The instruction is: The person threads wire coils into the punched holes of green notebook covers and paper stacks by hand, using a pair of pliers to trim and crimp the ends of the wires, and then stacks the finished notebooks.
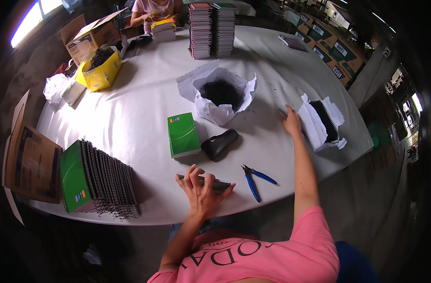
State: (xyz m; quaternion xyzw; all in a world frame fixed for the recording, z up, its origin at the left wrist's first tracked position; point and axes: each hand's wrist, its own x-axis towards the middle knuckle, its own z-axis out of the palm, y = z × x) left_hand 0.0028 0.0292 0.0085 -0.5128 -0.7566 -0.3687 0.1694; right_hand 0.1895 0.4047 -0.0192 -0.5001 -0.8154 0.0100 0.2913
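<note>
Near the front edge of the table, my left hand [202,194] grips a thin dark notebook [221,185] from above, with the fingers bent over it. My right hand [292,123] is stretched out to the right, its fingers closed on a dark spiral binding coil [283,112]. Just right of that hand lies an opened white paper wrapping [309,123] with a bundle of black coils [323,121] inside. Blue-handled cutting pliers [253,183] rest with handles apart between my arms. A stack of green-covered books [183,135] and a black rounded object [219,144] sit beyond my left hand.
Spiral-bound green notebooks [102,179] stand in a row at left beside a cardboard box [36,162]. A white wrapper [214,114] holds a heap of black coils [221,93]. Farther off are a yellow bin [104,75], tall notebook stacks [200,33] and another person [156,10].
</note>
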